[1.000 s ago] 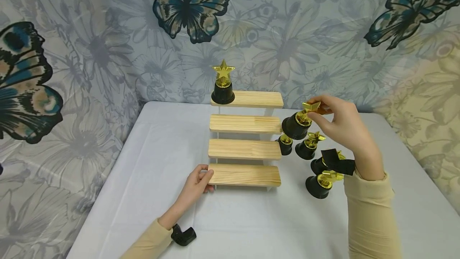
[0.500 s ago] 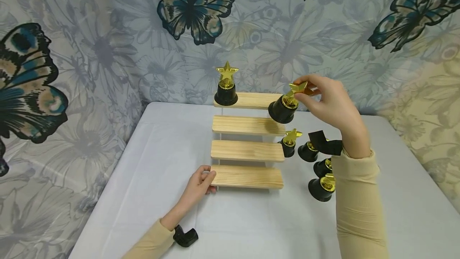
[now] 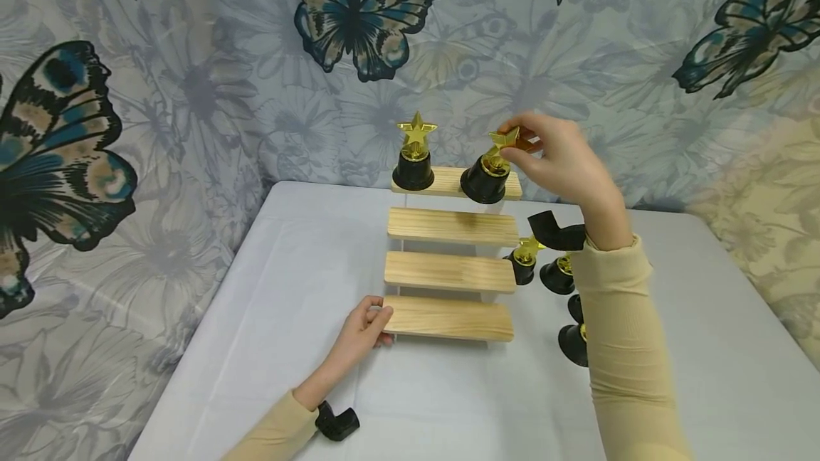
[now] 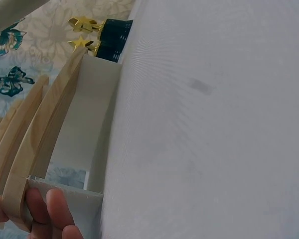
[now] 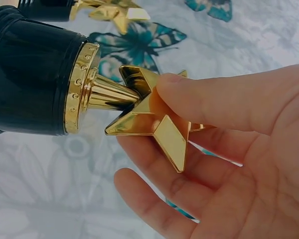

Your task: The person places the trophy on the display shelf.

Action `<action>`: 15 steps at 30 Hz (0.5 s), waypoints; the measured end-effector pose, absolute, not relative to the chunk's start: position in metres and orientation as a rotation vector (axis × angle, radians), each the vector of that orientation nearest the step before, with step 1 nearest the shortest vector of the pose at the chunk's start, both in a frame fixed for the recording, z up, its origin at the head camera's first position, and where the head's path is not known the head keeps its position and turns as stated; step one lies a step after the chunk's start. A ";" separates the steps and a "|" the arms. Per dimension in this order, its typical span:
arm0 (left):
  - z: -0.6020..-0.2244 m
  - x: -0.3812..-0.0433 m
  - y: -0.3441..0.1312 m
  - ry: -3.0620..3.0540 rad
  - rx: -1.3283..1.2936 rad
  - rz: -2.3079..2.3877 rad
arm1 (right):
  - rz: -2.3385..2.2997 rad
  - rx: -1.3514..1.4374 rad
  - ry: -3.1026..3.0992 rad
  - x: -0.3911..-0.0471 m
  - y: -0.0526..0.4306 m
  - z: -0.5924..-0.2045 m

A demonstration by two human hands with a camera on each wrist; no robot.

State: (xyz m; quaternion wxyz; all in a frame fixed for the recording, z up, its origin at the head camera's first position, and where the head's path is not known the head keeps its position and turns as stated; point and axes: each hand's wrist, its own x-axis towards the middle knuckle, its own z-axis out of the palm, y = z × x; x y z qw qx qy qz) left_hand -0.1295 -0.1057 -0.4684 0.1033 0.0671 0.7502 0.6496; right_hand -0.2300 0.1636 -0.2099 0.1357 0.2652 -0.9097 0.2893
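Observation:
My right hand [image 3: 554, 155] pinches the gold star of a small star trophy [image 5: 45, 74] between thumb and fingers. Its black base tilts over the right end of the top shelf [image 3: 442, 180] of a four-step wooden stand. Another star trophy [image 3: 413, 162] stands upright at that shelf's left end. My left hand [image 3: 359, 326] grips the left end of the bottom shelf [image 3: 448, 319], thumb on top and fingers underneath. In the left wrist view, the fingertips [image 4: 59, 206] curl beside the shelf end, against the pale side support [image 4: 84, 209].
Several more star trophies, one a gold-topped trophy [image 3: 524, 262], stand to the right of the stand, partly hidden by the right sleeve [image 3: 621, 347]. A white cloth [image 3: 269, 290] covers the table. Behind it hangs a butterfly-patterned backdrop [image 3: 224, 91].
My right hand has carried the trophy left and up, from beside the stand to over the top shelf's right end. The left hand keeps its grip; the view has shifted slightly.

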 end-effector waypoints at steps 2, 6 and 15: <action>-0.469 -0.130 -0.105 2.201 0.201 1.923 | 0.844 0.774 -2.649 -0.235 0.161 -0.211; -0.469 -0.130 -0.105 2.190 0.209 1.927 | 0.841 0.799 -2.676 -0.244 0.156 -0.214; -0.468 -0.129 -0.106 2.206 0.217 1.918 | 0.762 0.853 -2.705 -0.264 0.143 -0.218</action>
